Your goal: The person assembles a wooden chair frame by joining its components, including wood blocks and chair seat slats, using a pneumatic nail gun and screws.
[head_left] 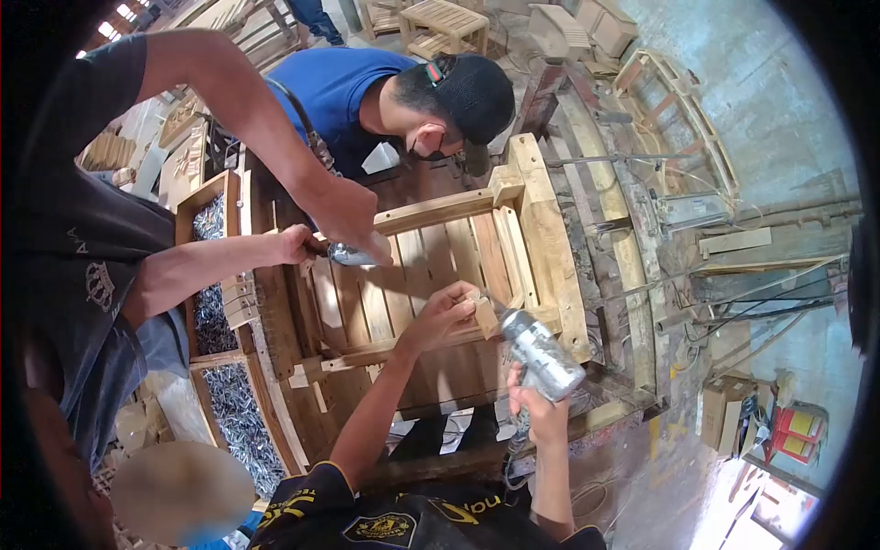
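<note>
Fingers of the left hand (438,323) pinch a wood block (487,318); the right hand (539,410) grips a power tool (543,356). Wooden bins (232,207) hold metal fasteners (240,423).

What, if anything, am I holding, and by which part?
Your right hand holds a power driver by its handle; your left hand pinches a small wooden block by one end.

Desk (307,426): A wooden frame (555,247) is lying on top, slats (371,302) running inside its outline.
Near right corner: The left grip (445,316) is holding a block (488,316) by the frame; the right grip (536,408) is holding a power driver (545,357) just to the block's right.
Far side: A co-worker (339,101) is leaning in behind the frame.
Left: Trays (231,202) are holding fasteners (246,431) beside the desk; another person (101,257) is standing beyond them.
Right: A box (724,412) is sitting well apart.
</note>
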